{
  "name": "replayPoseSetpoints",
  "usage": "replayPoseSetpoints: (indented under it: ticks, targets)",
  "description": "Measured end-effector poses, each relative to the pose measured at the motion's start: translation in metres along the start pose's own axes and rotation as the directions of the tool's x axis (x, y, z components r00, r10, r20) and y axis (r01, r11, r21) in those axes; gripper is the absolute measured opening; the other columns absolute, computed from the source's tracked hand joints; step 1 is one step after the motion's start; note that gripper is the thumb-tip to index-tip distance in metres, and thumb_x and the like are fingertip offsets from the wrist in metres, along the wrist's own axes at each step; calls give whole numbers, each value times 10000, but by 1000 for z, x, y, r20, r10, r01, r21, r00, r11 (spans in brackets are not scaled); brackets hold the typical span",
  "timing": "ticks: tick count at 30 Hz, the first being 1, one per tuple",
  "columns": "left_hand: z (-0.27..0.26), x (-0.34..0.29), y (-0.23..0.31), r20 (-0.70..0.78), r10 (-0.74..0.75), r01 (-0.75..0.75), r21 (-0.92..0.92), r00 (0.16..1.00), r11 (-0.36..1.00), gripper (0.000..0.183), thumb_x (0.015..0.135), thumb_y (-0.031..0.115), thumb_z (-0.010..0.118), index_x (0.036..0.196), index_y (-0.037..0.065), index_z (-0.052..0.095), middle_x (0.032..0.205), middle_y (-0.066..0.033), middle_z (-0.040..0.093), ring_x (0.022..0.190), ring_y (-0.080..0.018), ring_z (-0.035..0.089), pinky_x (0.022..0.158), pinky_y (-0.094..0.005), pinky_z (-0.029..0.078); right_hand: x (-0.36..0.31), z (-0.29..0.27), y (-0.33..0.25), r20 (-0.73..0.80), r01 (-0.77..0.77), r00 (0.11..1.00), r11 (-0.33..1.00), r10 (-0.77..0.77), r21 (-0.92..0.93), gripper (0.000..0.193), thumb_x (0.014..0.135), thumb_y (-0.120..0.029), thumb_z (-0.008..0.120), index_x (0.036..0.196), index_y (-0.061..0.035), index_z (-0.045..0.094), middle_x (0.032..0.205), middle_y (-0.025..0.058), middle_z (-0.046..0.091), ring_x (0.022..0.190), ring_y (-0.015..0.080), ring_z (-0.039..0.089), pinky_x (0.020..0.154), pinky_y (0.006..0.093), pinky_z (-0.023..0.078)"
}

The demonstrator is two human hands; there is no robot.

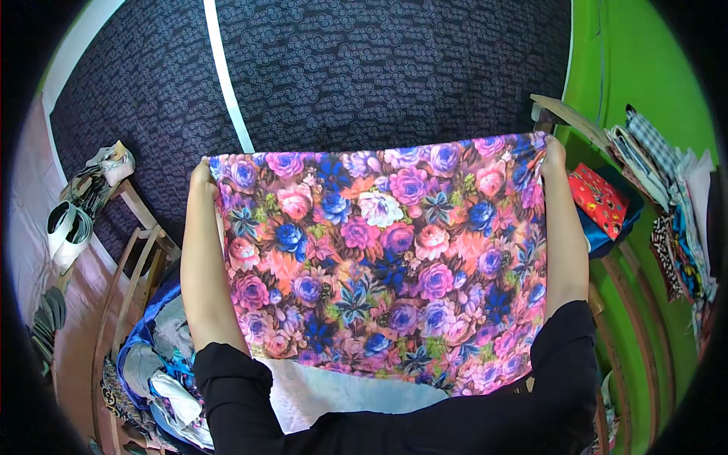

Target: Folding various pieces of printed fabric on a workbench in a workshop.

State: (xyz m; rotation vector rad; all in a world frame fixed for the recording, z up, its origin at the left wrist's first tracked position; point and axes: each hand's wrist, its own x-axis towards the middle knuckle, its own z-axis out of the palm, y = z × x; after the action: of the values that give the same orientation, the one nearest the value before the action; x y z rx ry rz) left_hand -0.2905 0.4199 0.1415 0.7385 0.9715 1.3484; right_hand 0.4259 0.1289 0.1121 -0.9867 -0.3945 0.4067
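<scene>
A floral cloth (pixel 379 265) in pink, purple, blue and orange hangs spread out in front of me, its top edge stretched between my two hands. My left hand (pixel 201 174) grips the top left corner, fingers mostly hidden by the fabric. At the top right corner my right hand (pixel 554 155) is closed on the same cloth. Both arms reach straight forward. Below the cloth's lower edge, part of a white surface (pixel 341 394) shows.
A dark patterned curtain (pixel 394 76) covers the back. Folded fabrics (pixel 644 167) and a red patterned piece (pixel 600 201) rest on a wooden rack (pixel 637 303) at right, by a green wall (pixel 644 61). Lower left, a blue-rimmed container (pixel 140 341) holds piled clothes (pixel 174 334).
</scene>
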Motion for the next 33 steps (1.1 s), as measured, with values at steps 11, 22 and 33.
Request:
replayPoseSetpoints:
  ticks: [11,22,33]
  targets:
    - [-17,-70,8,152,-42,28,93,987,995,350,935,354,385,958,58,569,1002,-92,623,929,-272,578,900,-433,410,-25,-22,-47,242,103,966,993,-86,-60,176,898,-97,387,886,-33,550,753,58,593,648,175,578,655,315,494]
    - [-78,-220,-12,222,106,-138,130,969,982,232,932,281,436,1019,90,534,1013,-48,599,954,-169,567,853,-340,434,-114,-71,-120,31,-97,990,834,135,-543,194,872,-264,511,1047,-203,567,828,-81,524,733,66,449,790,331,341]
    - [-236,-459,-179,-85,242,-246,-46,967,968,311,884,331,523,1019,51,533,924,-48,589,822,-167,556,723,-311,447,-316,-262,-80,166,-331,929,943,330,-24,174,886,-146,438,992,-44,531,961,62,595,899,205,556,788,327,448]
